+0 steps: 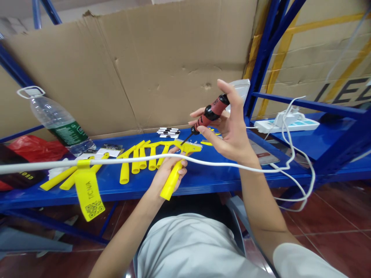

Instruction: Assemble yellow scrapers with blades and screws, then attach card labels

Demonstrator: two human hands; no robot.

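My left hand (pixel 162 173) is closed around a yellow scraper (pixel 172 180), its hollow handle pointing down toward me and its wide head up. In my right hand (pixel 233 133) is a screwdriver (pixel 213 111) with a red and black handle, held between thumb and fingers. The screwdriver's thin shaft slants down to the left, its tip at the scraper's head; whether it sits in a screw is too small to tell. More yellow scrapers (pixel 135 165) stand in a row left of my left hand. Small screws (pixel 196 141) lie behind the scraper head.
A white cable (pixel 214 163) with a yellow tag (pixel 88 195) crosses in front of the blue shelf (pixel 203 181). A water bottle (pixel 62 121) and red plastic bag (pixel 37 148) are left. A phone (pixel 263 153) and power strip (pixel 290 124) are right. Cardboard (pixel 174 69) stands behind.
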